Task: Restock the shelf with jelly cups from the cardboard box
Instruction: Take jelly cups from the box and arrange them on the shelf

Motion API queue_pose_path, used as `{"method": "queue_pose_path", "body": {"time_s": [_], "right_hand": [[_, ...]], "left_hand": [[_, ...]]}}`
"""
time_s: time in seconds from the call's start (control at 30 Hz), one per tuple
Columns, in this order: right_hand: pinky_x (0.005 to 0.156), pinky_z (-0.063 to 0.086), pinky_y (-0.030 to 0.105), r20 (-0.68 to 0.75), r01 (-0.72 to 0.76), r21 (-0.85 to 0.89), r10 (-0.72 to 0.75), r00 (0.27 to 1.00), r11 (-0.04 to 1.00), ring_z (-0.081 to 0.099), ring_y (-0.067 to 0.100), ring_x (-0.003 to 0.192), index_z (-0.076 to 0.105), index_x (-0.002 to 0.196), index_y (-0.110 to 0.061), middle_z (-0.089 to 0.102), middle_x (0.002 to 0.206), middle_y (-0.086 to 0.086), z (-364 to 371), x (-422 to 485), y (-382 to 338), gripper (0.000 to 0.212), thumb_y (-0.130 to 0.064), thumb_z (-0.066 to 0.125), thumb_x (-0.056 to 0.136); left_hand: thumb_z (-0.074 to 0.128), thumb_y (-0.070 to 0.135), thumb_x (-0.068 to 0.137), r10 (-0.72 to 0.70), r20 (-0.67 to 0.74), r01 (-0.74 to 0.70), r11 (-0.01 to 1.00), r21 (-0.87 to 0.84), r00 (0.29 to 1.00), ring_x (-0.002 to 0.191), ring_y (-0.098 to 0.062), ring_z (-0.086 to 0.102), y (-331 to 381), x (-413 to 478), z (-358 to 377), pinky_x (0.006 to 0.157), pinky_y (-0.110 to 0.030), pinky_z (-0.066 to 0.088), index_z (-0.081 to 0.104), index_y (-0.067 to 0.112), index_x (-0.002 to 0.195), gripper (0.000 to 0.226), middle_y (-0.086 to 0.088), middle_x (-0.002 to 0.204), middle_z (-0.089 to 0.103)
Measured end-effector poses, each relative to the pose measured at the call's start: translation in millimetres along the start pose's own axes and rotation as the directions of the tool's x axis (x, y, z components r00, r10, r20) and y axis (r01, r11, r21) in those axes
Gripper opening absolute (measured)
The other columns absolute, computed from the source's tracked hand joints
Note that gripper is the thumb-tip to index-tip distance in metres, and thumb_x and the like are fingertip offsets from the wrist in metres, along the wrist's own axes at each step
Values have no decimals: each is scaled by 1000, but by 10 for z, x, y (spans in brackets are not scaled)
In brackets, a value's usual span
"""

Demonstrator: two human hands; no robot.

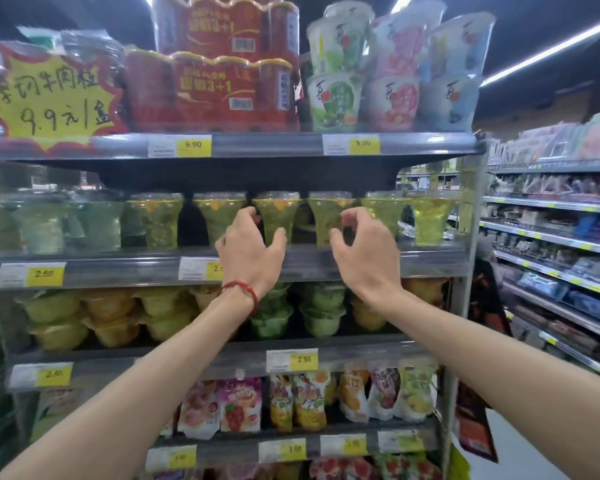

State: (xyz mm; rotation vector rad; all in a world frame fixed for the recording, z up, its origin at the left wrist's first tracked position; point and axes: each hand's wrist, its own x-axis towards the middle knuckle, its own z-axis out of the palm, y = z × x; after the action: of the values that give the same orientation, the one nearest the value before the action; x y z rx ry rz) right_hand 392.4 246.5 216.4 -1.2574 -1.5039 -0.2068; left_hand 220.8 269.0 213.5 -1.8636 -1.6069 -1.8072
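A row of yellow-green jelly cups [276,216] with clear domed lids stands on the second shelf [430,263] of a grey rack. My left hand [250,252] is raised in front of this row with fingers spread and curved, holding nothing. Just below one cup [328,216], my right hand [364,252] has its fingers curled apart and is empty too. Both hands hover at the shelf's front edge, close to the cups; I cannot tell whether the fingertips touch them. The cardboard box is out of view.
Red multipacks [222,88] and stacked cups [388,98] fill the top shelf. Bowl-shaped jelly cups [111,317] sit on the third shelf, fruit pouches [298,403] lower down. A yellow handwritten price sign [52,95] hangs top left. An aisle with more shelves [551,244] runs to the right.
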Motion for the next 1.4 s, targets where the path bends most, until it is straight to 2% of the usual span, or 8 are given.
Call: {"method": "queue_pose_path", "body": {"time_s": [0.1, 0.23, 0.67, 0.83, 0.97, 1.1, 1.3, 1.4], "right_hand": [[78, 47, 34, 68, -99, -114, 108, 992, 989, 63, 25, 104, 60, 121, -13, 68, 110, 2, -33, 127, 80, 33, -38, 55, 100], [72, 39, 36, 143, -90, -257, 130, 981, 962, 58, 27, 83, 54, 95, -13, 59, 87, 1, 52, 178, 43, 34, -46, 49, 103], [67, 39, 35, 82, -199, -238, 224, 971, 951, 49, 25, 74, 49, 91, -14, 40, 68, -8, 245, 301, 49, 46, -57, 64, 93], [64, 43, 35, 61, -117, -178, 130, 990, 977, 61, 24, 76, 57, 93, -12, 60, 77, -2, 182, 219, 93, 44, -56, 60, 96], [77, 49, 32, 13, 6, -96, -5, 1000, 995, 64, 23, 100, 64, 125, -14, 69, 110, 5, 78, 49, 232, 41, -47, 54, 102], [80, 51, 27, -72, 106, -17, -107, 992, 994, 62, 13, 99, 65, 119, -19, 70, 109, -1, -65, -34, 405, 23, -33, 54, 104], [78, 35, 6, -249, 3, -1, -3, 969, 1000, 51, 12, 97, 58, 110, -15, 58, 102, -4, -394, 17, 662, 15, -23, 62, 98], [91, 40, 21, -302, -114, -46, 95, 949, 992, 50, 18, 108, 55, 121, -12, 56, 115, 2, -562, 71, 816, 32, -31, 64, 97]], "left_hand": [[56, 50, 90, -69, 53, 60, 988, 142, 996, 114, -26, 56, 29, 35, 153, 108, -45, 30, 45, 9, 132, 59, -5, 121, 62], [45, 53, 94, -76, 83, 47, 952, 304, 994, 103, -29, 59, 29, 100, 246, 101, -45, 29, 49, 8, 118, 50, -7, 109, 65], [40, 47, 99, -77, 99, 44, 953, 298, 992, 93, -30, 59, -35, 182, 248, 96, -44, 30, 51, 12, 104, 37, -8, 97, 66], [45, 44, 97, -3, 76, -15, 972, 233, 997, 122, -33, 50, -65, 63, 245, 112, -46, 25, 40, 4, 136, 56, -15, 128, 57], [52, 31, 96, 86, -4, -86, 996, -20, 996, 141, -26, 30, -72, -172, 227, 119, -40, 23, 18, 4, 152, 70, -14, 153, 34], [55, 17, 94, 180, -119, -202, 956, -211, 976, 125, -15, 43, 58, -391, 275, 109, -30, 36, 39, 11, 137, 46, -3, 132, 47], [59, 21, 93, 231, 74, -196, 927, -321, 970, 106, -8, 55, 631, -437, 553, 94, -28, 49, 51, 16, 121, 29, 4, 115, 57], [58, 31, 92, 197, 110, -163, 953, -257, 974, 111, -10, 55, 859, -402, 718, 93, -31, 50, 49, 21, 124, 34, 7, 121, 57]]}}
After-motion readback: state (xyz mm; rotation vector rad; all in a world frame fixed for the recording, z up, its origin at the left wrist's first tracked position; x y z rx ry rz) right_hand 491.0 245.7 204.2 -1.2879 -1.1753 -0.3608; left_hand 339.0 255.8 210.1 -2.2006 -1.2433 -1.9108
